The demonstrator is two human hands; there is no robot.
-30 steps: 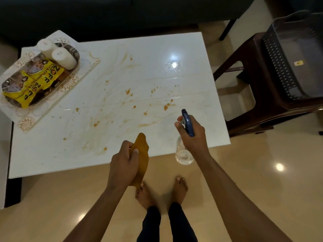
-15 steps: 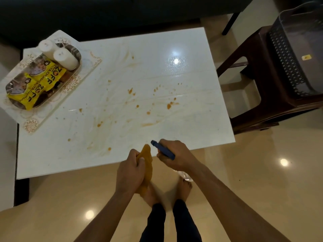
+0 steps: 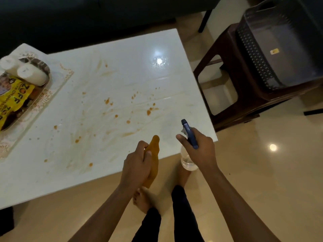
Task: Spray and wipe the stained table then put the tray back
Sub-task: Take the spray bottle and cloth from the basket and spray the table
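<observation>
Both forearms reaching forward from the bottom edge, meeting over the near edge of the white bench [image 3: 122, 70]. Left hand [image 3: 137, 165] curled tight round an orange cloth [image 3: 154, 151], cloth's tip poking up past the knuckles, its tail hanging below the palm toward the floor. Right hand [image 3: 199, 151] wrapped round the neck of a spray bottle [image 3: 187, 161], dark blue trigger head [image 3: 188, 132] sticking up and tilted toward the bench, forefinger stretched alongside it. Clear bottle body half hidden behind the wrist, just off the bench's near right corner. Brown stains [image 3: 148, 111] dotted and smeared across the middle of the bench, glossy light glare further back. Tray [image 3: 44, 70] sitting at the far left on a patterned mat [image 3: 52, 91], carrying two white cylinders [image 3: 31, 75] and a yellow packet [image 3: 15, 96]; left part of all that cut off by the frame edge. Dark basket [image 3: 279, 46] on a brown chair [image 3: 232, 70] to the right, well apart from the bench. Bare feet and dark trouser legs below, one foot blurred
</observation>
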